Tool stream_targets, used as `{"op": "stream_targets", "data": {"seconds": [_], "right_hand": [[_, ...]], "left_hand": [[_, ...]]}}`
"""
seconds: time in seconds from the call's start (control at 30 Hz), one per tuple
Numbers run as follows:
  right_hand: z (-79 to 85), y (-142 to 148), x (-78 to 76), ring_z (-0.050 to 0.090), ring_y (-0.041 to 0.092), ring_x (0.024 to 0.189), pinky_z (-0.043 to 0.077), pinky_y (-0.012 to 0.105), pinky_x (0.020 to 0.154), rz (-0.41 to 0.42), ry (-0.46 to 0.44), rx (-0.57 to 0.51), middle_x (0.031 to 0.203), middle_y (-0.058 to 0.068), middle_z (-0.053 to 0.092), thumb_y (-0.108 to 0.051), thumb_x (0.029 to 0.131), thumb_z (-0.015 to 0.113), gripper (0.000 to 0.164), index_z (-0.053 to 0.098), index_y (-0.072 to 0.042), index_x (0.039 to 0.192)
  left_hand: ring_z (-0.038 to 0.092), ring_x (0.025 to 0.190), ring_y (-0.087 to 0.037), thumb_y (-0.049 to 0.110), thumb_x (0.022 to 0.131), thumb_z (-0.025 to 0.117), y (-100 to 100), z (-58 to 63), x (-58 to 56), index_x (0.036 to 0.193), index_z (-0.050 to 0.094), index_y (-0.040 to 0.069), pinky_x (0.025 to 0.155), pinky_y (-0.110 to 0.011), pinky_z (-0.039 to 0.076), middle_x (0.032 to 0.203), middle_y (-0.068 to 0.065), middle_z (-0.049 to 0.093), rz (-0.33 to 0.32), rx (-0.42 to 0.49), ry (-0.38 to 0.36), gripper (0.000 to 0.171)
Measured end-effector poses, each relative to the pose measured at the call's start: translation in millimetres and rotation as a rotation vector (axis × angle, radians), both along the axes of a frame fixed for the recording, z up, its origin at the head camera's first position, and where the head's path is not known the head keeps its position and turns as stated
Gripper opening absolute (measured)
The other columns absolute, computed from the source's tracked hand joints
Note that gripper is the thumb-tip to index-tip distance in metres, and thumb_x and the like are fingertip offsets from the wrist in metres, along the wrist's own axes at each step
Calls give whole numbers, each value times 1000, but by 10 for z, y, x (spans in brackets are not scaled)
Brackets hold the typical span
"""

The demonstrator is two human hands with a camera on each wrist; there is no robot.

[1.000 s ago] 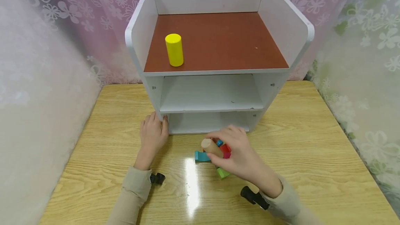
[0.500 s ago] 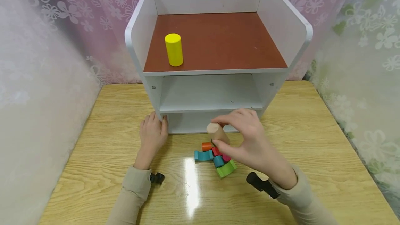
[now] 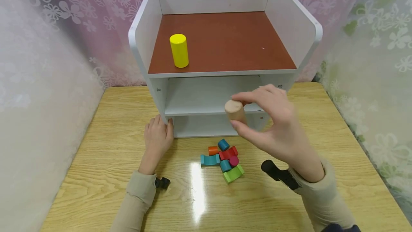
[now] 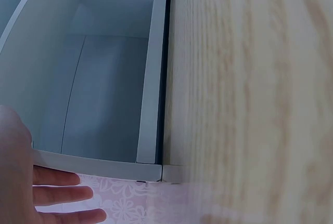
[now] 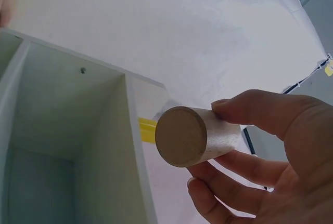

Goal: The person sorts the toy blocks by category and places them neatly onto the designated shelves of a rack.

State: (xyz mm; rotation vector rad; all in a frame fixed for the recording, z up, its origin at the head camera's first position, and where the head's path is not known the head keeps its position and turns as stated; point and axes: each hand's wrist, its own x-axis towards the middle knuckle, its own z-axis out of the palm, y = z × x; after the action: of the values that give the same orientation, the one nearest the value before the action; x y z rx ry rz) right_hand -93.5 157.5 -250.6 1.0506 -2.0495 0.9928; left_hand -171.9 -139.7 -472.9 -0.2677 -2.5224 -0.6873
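Observation:
My right hand (image 3: pixel 276 124) pinches a plain wooden cylinder block (image 3: pixel 236 111) between thumb and fingers, raised in front of the shelf's middle level. In the right wrist view the round end of this wooden cylinder (image 5: pixel 181 136) faces the camera. At the lower left front edge of the small white shelf unit (image 3: pixel 212 97), my left hand (image 3: pixel 157 135) grips the side panel. Its fingers (image 4: pixel 65 195) lie along the outside of that panel. On the unit's brown top stands a yellow cylinder block (image 3: pixel 179 51), upright near the left front.
On the wooden table (image 3: pixel 122 103) before the unit lie several small blocks: a teal arch (image 3: pixel 210 160), a green arch (image 3: pixel 234 174), a red arch (image 3: pixel 228 153), an orange cylinder (image 3: pixel 213 150) and blue cylinders. Floral curtains (image 3: pixel 80 17) hang behind and beside the table.
My right hand has lifted the wooden cylinder up and to the right, away from the small blocks, which are now uncovered. My left hand keeps its place on the side panel.

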Motion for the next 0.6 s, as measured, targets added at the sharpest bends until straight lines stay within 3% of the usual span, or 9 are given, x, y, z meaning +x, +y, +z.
{"op": "stream_targets", "data": {"seconds": [0.27,0.6], "right_hand": [[258,-49,-98,59,23,86,34,34,83,-19,70,-151,93,9,73,-25,82,73,36,72,3,104],[496,-61,-298,62,19,87,43,31,83,-10,95,-188,95,11,71,-16,78,75,35,71,4,107]], "left_hand": [[62,87,-38,25,102,44,-17,-7,-5,109,59,6,69,-50,44,103,-16,66,0,-8,-13,26],[62,91,-39,25,102,44,-13,-12,-14,109,59,6,69,-51,45,105,-17,66,-8,-9,6,25]]}}
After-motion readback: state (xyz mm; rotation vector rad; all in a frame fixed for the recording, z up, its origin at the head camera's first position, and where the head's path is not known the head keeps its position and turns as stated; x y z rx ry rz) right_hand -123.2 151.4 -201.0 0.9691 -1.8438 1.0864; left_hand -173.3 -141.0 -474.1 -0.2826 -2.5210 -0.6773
